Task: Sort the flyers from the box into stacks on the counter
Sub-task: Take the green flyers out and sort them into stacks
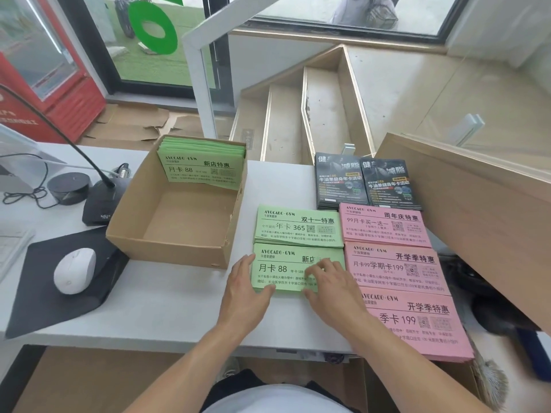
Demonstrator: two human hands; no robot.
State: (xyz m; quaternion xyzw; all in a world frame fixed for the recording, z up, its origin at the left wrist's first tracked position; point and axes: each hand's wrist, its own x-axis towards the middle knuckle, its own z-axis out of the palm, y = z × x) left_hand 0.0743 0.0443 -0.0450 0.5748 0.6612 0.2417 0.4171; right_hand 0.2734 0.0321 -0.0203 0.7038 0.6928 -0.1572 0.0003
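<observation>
Green paper under both hands at lower centre: the left hand (246, 289) and right hand (331, 283) lie flat on the near green stack (283, 269), each grip released, fingers straight, seemingly squaring its edges so it sits neatly on the desk (179, 317). Just right, pink stacks (399, 269) run in a column, keeping kinds apart. Beyond, a second green stack (298, 226) and dark flyers (366, 181). Further left, the cardboard box (167, 239) holds leaning green flyers (202, 165), unsorted yet.
</observation>
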